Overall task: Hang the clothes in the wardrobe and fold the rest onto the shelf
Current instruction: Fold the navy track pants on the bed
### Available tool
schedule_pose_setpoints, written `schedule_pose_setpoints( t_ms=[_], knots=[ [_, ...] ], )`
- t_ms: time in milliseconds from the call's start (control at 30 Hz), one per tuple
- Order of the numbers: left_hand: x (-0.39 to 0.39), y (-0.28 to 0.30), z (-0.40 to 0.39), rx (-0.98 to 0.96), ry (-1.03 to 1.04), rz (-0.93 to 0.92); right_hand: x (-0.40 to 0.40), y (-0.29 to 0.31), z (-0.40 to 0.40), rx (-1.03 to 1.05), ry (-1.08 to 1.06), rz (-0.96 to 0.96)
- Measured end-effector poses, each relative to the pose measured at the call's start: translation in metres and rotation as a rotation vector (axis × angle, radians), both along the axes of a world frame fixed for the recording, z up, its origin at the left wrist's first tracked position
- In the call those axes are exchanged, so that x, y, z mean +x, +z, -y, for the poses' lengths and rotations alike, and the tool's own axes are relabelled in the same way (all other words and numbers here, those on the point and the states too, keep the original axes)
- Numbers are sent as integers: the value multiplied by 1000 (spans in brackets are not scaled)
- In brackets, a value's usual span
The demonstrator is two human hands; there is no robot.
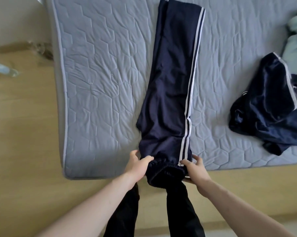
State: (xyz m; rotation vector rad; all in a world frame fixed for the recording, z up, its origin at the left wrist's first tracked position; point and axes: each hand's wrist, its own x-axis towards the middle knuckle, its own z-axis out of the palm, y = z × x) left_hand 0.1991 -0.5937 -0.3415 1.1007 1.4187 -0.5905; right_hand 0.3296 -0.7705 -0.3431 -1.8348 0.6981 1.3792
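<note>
Navy track trousers (171,79) with two white side stripes lie folded lengthwise on the grey quilted mattress (96,69), legs pointing away from me. The elastic waistband hangs just over the near edge. My left hand (137,165) grips the waistband's left corner, thumb on top. My right hand (195,170) grips the right corner by the stripes. A second navy garment with white trim (267,103) lies crumpled on the mattress to the right.
Pale green clothing (296,36) is heaped at the far right edge of the mattress. Wooden floor (24,134) surrounds the mattress, with a clear plastic item (3,68) lying on it at the left. My dark-trousered legs (182,211) stand at the near edge.
</note>
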Motion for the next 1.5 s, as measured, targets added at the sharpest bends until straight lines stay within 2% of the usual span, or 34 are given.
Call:
schedule_pose_setpoints(
  t_ms=[167,367,500,700,867,967,1167,1233,1333,1400,1500],
  knots=[
    [67,29,-49,128,-42,193,69,36,-46,144,-36,59],
    [159,41,-104,72,164,364,151,43,-99,248,-209,124],
    [193,35,-121,126,192,389,177,33,-123,279,-223,172],
    [201,21,-118,133,248,386,180,18,-131,214,-267,179],
    [202,7,-121,107,281,382,186,9,-131,194,-201,167],
    [214,-4,-133,115,244,410,199,3,-140,222,-104,198],
    [227,-34,-149,163,59,497,217,-21,-154,295,-53,263],
    [224,-55,-148,265,12,435,216,-39,-153,226,2,301],
    [206,-85,-142,460,-191,154,209,-70,-140,-76,394,490],
    [192,-101,-133,342,-229,35,200,-90,-130,-139,473,437],
    [180,-119,-123,200,-143,-2,185,-110,-118,-135,392,292]
  ],
)
